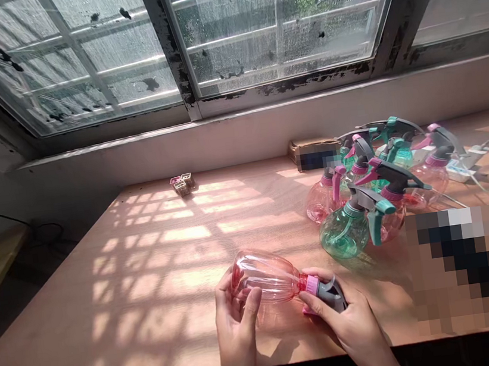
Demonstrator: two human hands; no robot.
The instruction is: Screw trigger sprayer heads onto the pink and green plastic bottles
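Observation:
A clear pink spray bottle [268,276] lies on its side between my hands, just above the front part of the wooden table. Its base points left and its grey and pink spray head points right. My left hand [237,313] is wrapped round the base end, thumb on the near side. At the neck, my right hand [340,308] grips the pink collar and grey spray head, with the thumb near the collar. Part of the trigger is hidden by the right hand. Closest to them stands an upright green spray bottle [344,231] with a grey and green head.
Several more pink and green spray bottles [319,200] crowd the table's right side. Behind them lies a brown box [312,147]. Small square pieces [181,184] sit near the back edge. A white power strip [461,169] with cables is at right, beside a blurred-out patch. Windows line the wall.

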